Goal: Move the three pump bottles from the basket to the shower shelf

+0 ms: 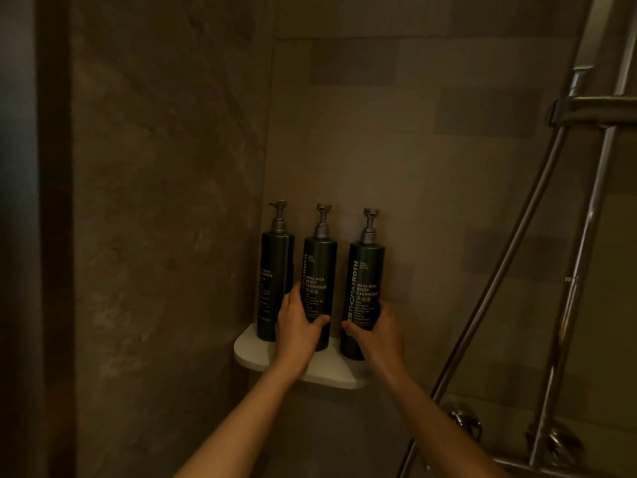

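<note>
Your left hand [299, 327] is wrapped around the lower body of the middle bottle [319, 281], thumb across the front, and your right hand [377, 334] grips the right bottle [365, 288] low down in the same way. Both bottles look to be standing on the shelf [256, 357], though your hands hide their bases, so whether they are fully seated I cannot tell. The left bottle [274, 277] stands free in the corner, at the shelf's far left, just beside the middle one. The basket is out of view. With all three on the shelf, the task looks nearly done, and the step in hand is settling and squaring the last two. To do it well, press each base flat before you let go, keep the right bottle well in from the shelf's right front edge, and loosen your fingers slowly so neither bottle rocks into its neighbour. All three stand upright, long axes vertical, pumps at the top. The middle and right labels face you; the left label is turned a little to the left of the shelf. If you want them matched, twist it about its own axis without tilting it.
</note>
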